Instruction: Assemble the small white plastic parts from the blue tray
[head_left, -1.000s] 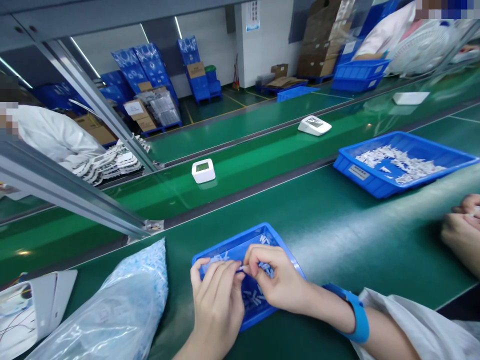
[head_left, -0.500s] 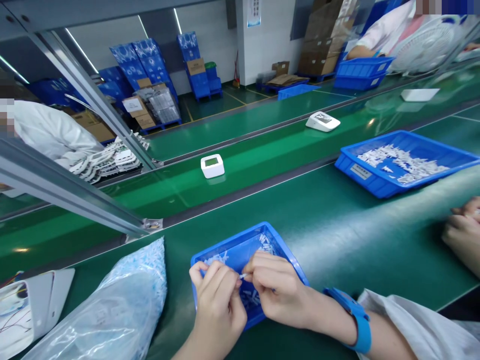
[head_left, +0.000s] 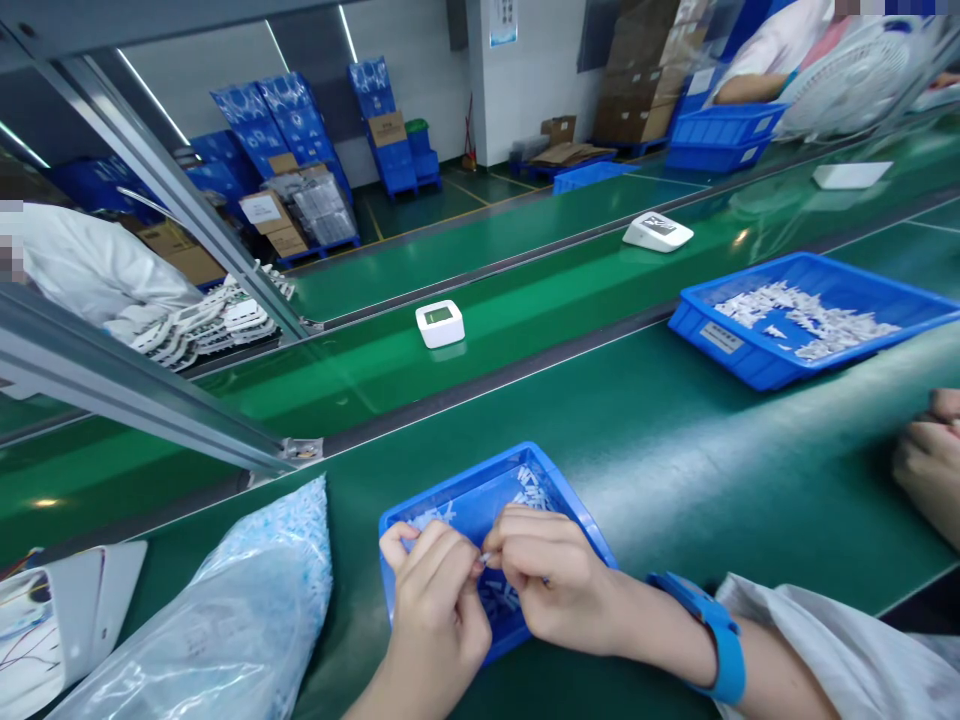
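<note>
Nearly tip to tip they came, left hand [head_left: 436, 590] and right hand [head_left: 559, 572], fingers of both clamped on one small white piece [head_left: 486, 558], right above the near blue tray [head_left: 457, 486]; loose white bits [head_left: 531, 490] lay inside; a plastic bag [head_left: 247, 600] slumped left; a bigger tray [head_left: 731, 362] sat far right.

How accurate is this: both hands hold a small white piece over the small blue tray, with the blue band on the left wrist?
One slip: the blue band is on the right wrist, as the head view shows. The left hand and right hand do hold a small white piece over the small blue tray.
</note>
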